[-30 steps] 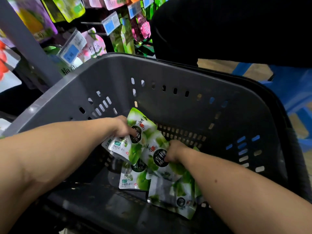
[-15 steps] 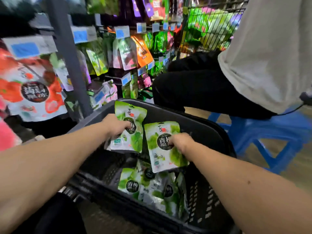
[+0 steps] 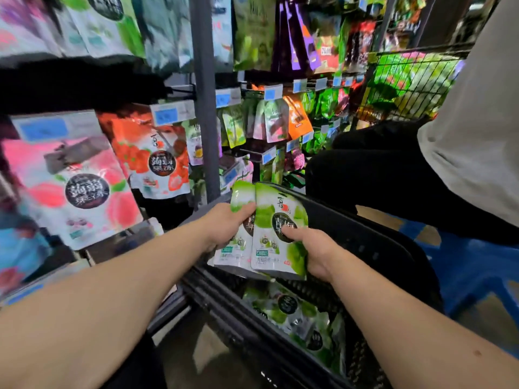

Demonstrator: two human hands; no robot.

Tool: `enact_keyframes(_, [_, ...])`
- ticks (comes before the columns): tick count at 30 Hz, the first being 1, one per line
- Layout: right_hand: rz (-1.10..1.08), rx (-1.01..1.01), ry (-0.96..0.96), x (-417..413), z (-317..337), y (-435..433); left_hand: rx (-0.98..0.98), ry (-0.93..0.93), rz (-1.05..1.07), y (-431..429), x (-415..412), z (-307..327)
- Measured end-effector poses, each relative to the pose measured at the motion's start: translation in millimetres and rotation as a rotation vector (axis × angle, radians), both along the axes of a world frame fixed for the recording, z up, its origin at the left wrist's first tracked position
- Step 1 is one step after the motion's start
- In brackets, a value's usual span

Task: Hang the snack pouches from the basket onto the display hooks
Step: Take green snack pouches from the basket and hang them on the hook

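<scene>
**A:** What do I hold?
**B:** Your left hand [image 3: 224,226] grips one green pouch [image 3: 238,193]. Your right hand [image 3: 316,255] grips a second pouch [image 3: 276,209]. Both are just above the basket [image 3: 379,248]. Spare pouches [image 3: 292,310] lie inside.
**A:** How will they feel?
**B:** Probably light, floppy and slippery. Pinch each near its top edge.

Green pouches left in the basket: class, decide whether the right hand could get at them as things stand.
Reach, probably yes: the loose pouches lie uncovered in the open basket just below the right hand. But that hand grips an upright pouch, so grasping more looks awkward.
</scene>
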State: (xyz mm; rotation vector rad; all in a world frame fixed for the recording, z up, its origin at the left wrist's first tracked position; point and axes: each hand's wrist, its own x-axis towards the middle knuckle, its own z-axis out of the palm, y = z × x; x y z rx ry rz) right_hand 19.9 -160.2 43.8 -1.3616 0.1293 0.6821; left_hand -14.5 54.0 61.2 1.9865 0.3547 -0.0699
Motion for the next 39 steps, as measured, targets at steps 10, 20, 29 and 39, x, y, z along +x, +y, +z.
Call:
enact_keyframes(10, [0.102, -0.042, -0.14, -14.1, 42.4, 40.8, -0.058, -0.14, 0.224, 6.5, -57.0, 47.2])
enact_keyframes(20, [0.311, -0.165, -0.446, -72.9, 138.4, 103.8, 0.093, -0.371, 0.407, 45.2, -151.2, 120.6])
enact_keyframes(29, [0.4, -0.102, -0.652, -137.6, 216.0, 143.9, 0.374, -0.406, 0.649, 81.1, -204.5, 196.7])
enact_keyframes(39, [0.308, 0.03, -0.819, -109.8, 256.5, 168.2, 0.524, -0.418, 0.655, 91.9, -185.6, 260.3])
